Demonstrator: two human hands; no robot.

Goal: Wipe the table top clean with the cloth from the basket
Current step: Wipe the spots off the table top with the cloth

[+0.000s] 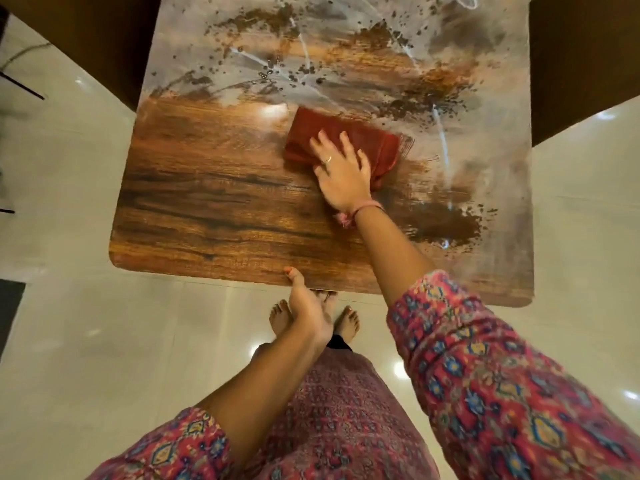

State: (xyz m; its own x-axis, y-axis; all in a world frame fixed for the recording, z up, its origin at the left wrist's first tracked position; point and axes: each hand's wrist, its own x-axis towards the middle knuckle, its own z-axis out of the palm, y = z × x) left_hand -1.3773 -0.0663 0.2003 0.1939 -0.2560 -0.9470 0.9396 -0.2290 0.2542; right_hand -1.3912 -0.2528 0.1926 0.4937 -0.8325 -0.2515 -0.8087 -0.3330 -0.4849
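You are in a home interior. Glossy cream floor tiles (104,341), a wood-grain table (214,209) and your bare feet (346,323) indicate this.

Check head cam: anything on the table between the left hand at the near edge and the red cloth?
Nothing. In the head view, only bare wiped wood of the table top separates the left hand from the red cloth, apart from the right hand pressing on it.

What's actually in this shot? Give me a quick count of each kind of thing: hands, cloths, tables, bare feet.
Hands: 2, the right hand flat on the cloth and the left hand gripping the near table edge
Cloths: 1, the red cloth
Tables: 1, the wooden table, its far and right parts soiled
Bare feet: 2, the left foot and right foot
Total: 6
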